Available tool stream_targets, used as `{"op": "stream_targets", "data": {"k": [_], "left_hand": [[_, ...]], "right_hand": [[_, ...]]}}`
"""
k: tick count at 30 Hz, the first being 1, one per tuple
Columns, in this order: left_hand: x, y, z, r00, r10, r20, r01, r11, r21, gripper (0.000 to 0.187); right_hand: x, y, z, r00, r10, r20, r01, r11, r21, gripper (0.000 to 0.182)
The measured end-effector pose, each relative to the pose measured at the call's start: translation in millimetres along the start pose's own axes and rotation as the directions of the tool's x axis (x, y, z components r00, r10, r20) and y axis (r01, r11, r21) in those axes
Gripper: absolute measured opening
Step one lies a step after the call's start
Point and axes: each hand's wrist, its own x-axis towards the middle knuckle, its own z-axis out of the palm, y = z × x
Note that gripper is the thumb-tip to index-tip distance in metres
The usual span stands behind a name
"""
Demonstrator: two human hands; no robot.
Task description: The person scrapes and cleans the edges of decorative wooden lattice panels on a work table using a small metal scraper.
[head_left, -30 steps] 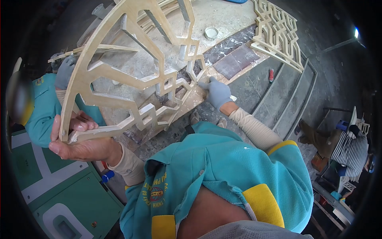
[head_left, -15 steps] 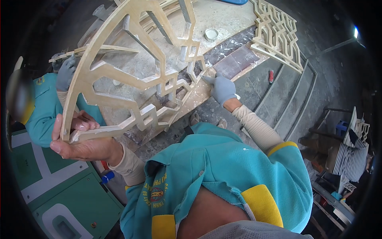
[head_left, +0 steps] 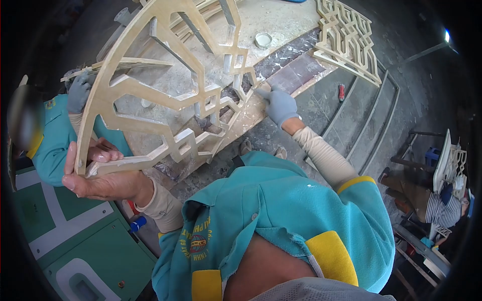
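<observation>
1. Over the pale, smeared workbench (head_left: 296,27), the fan-shaped lattice panel (head_left: 145,125) stands raised and tilted, its curved rim towards the left.
2. At the panel's lower left corner, the wearer's bare left hand (head_left: 108,183) has its fingers bent round the wood, closed enough to grip it.
3. By the panel's inner end, the gloved right hand (head_left: 282,106) points its index finger, the others folded in; whether that fingertip touches the wood, or the folded fingers hold anything, I cannot tell.
4. Beyond the panel, a small round tub (head_left: 263,40) sits on the bench; a second lattice piece (head_left: 346,42) lies at the far right end.
5. On the left, a co-worker's grey-gloved hand (head_left: 79,93) is beside thin wooden strips (head_left: 138,61).
6. Down on the floor, right of the bench, is a red-handled tool (head_left: 341,93), near metal rails (head_left: 369,118).
</observation>
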Motion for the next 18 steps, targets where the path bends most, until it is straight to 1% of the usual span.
{"op": "stream_targets", "data": {"k": [4,6,7,9,10,11,12,13,15,16,17,18], "left_hand": [[2,-2,1,1.000,-0.020,-0.011,0.020,1.000,0.015,0.064],[3,-3,1,0.999,-0.031,-0.018,0.031,0.999,0.025,0.065],[3,-3,1,1.000,-0.022,-0.013,0.022,1.000,0.020,0.065],[4,-5,1,1.000,-0.012,-0.010,0.013,1.000,0.017,0.065],[4,-5,0,1.000,-0.018,-0.011,0.018,1.000,0.009,0.065],[5,-6,-1,1.000,-0.026,-0.008,0.026,1.000,0.001,0.065],[5,-6,-1,1.000,-0.026,-0.007,0.027,1.000,0.002,0.065],[5,-7,-2,1.000,-0.031,0.003,0.031,1.000,0.005,0.065],[7,-9,-3,0.999,-0.031,0.011,0.031,0.999,0.010,0.065],[8,-9,-3,0.999,-0.036,0.006,0.036,0.999,0.001,0.064],[8,-10,-3,0.999,-0.043,0.005,0.044,0.999,-0.008,0.064],[8,-10,-2,0.999,-0.044,0.002,0.044,0.999,-0.009,0.064]], "right_hand": [[-3,-8,7,0.999,-0.033,-0.004,0.033,0.996,-0.077,0.048],[-15,-18,1,0.972,-0.110,0.206,0.127,0.989,-0.072,0.047],[-11,-15,-1,0.972,-0.112,0.208,0.129,0.989,-0.071,0.047],[1,-4,-5,0.953,-0.048,0.299,0.008,0.991,0.131,0.045],[1,-5,-5,0.953,-0.049,0.300,0.010,0.991,0.131,0.045],[0,-6,-6,0.986,-0.042,0.162,0.032,0.998,0.060,0.044],[0,-7,-6,0.999,-0.045,0.018,0.046,0.999,-0.016,0.043],[-2,-5,0,0.999,-0.048,0.017,0.048,0.999,-0.016,0.043],[-7,-2,24,0.987,-0.157,0.031,0.156,0.987,0.040,0.042],[-7,2,30,0.987,-0.159,0.032,0.158,0.987,0.041,0.042],[-8,4,30,0.990,-0.057,0.132,0.013,0.950,0.313,0.042],[-7,6,29,0.968,0.013,0.252,-0.152,0.827,0.541,0.043]]}}
